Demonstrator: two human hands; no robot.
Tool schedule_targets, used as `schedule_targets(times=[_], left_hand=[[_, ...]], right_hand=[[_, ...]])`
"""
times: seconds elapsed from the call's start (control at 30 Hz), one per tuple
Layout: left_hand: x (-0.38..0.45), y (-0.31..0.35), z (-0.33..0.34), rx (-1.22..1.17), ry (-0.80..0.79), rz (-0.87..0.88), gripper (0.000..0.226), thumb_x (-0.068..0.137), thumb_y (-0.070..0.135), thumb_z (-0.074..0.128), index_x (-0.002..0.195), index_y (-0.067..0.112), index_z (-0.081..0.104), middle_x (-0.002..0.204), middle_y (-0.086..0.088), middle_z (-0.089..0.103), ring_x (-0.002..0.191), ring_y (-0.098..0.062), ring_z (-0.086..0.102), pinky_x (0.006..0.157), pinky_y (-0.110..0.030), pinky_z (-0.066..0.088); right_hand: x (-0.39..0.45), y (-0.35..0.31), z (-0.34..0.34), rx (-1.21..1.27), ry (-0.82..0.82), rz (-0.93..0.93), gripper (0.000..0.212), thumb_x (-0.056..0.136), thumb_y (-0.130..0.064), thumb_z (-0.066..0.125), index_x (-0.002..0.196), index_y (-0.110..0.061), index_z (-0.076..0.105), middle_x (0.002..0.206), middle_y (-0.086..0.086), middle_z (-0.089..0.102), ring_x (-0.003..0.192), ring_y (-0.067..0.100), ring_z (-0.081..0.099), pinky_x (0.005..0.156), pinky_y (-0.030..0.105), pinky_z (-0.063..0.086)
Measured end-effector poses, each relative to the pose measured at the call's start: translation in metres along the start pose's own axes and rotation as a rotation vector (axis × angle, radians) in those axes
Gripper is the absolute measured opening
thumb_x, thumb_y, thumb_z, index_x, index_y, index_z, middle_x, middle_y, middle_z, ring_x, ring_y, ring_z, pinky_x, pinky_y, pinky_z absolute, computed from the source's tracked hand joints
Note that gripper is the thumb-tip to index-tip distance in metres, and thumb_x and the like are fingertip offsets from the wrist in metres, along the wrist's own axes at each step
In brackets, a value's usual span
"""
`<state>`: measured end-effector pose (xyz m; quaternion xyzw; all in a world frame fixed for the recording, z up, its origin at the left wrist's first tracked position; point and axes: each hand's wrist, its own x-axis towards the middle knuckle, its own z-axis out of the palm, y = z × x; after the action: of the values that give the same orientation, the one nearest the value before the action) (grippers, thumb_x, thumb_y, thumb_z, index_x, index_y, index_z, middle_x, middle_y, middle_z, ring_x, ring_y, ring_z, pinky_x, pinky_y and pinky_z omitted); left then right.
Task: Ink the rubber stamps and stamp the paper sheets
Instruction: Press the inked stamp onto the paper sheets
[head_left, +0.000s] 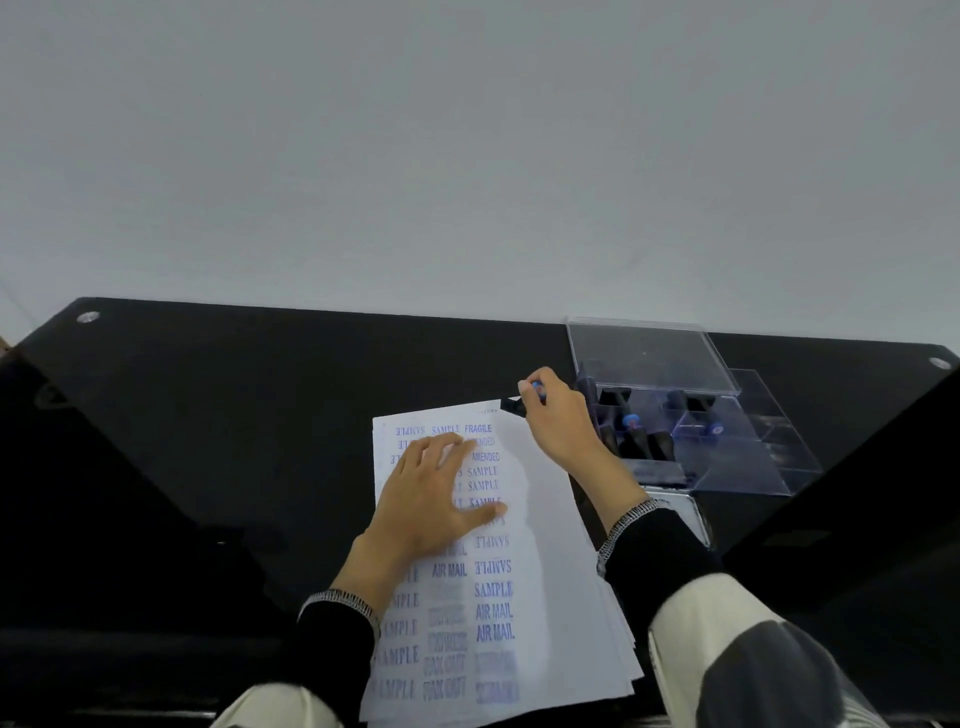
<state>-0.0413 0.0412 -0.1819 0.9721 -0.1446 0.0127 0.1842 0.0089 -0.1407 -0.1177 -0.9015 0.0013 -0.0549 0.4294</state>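
The left hand (434, 499) lies flat, palm down, fingers straight and spread, pointing far and right. The right hand (558, 415) reaches farther, fingers curled in a pinching grip, wrist bent.

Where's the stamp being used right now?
Head view: the stamp is pinched in the right hand, just past the sheets' far right corner, left of the clear stamp box.

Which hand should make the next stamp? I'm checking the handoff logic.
Right. The right hand already pinches a stamp at the paper sheets' far edge, while the left hand lies flat, pressing the sheets steady.
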Motion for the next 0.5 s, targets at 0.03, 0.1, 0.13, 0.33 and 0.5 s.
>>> schedule_targets(times=[0.03, 0.1, 0.13, 0.33, 0.5], left_hand=[[0.002, -0.001, 0.000, 0.003, 0.002, 0.003, 0.089, 0.076, 0.082, 0.042, 0.149, 0.033, 0.026, 0.151, 0.012, 0.026, 0.139, -0.013, 0.021, 0.114, -0.034, 0.022], [0.005, -0.001, 0.000, -0.008, 0.024, 0.011, 0.089, 0.075, 0.084, 0.040, 0.147, 0.031, 0.030, 0.147, 0.012, 0.029, 0.135, -0.013, 0.023, 0.112, -0.034, 0.026], [0.006, -0.002, 0.001, -0.024, 0.042, 0.010, 0.087, 0.077, 0.082, 0.040, 0.146, 0.031, 0.032, 0.146, 0.012, 0.030, 0.134, -0.012, 0.024, 0.112, -0.033, 0.027], [0.007, -0.002, 0.009, -0.003, 0.058, 0.045, 0.081, 0.084, 0.077, 0.035, 0.148, 0.028, 0.028, 0.157, 0.011, 0.023, 0.146, -0.011, 0.015, 0.117, -0.030, 0.001], [0.007, -0.002, 0.010, 0.000, 0.052, 0.037, 0.083, 0.083, 0.079, 0.032, 0.149, 0.029, 0.026, 0.158, 0.012, 0.022, 0.147, -0.011, 0.014, 0.116, -0.029, -0.001]], right_hand=[[0.004, 0.003, 0.002, -0.021, -0.020, -0.001, 0.024, 0.102, -0.028, 0.041, 0.102, -0.008, 0.053, 0.080, 0.003, 0.055, 0.069, 0.013, 0.047, 0.058, 0.020, 0.037], [0.009, 0.006, 0.004, -0.077, -0.064, -0.018, 0.023, 0.102, -0.030, 0.041, 0.102, -0.010, 0.052, 0.079, 0.005, 0.056, 0.068, 0.015, 0.049, 0.058, 0.024, 0.039], [0.011, 0.008, 0.005, -0.114, -0.087, -0.034, 0.022, 0.102, -0.030, 0.041, 0.103, -0.011, 0.052, 0.078, 0.005, 0.057, 0.067, 0.015, 0.051, 0.058, 0.025, 0.040], [0.014, 0.007, 0.007, -0.324, -0.197, -0.155, 0.019, 0.102, -0.029, 0.038, 0.103, -0.014, 0.049, 0.078, 0.009, 0.059, 0.067, 0.026, 0.058, 0.061, 0.040, 0.050], [0.012, 0.008, 0.008, -0.381, -0.203, -0.181, 0.016, 0.103, -0.028, 0.038, 0.099, -0.015, 0.046, 0.072, 0.003, 0.053, 0.057, 0.015, 0.045, 0.052, 0.029, 0.037]])
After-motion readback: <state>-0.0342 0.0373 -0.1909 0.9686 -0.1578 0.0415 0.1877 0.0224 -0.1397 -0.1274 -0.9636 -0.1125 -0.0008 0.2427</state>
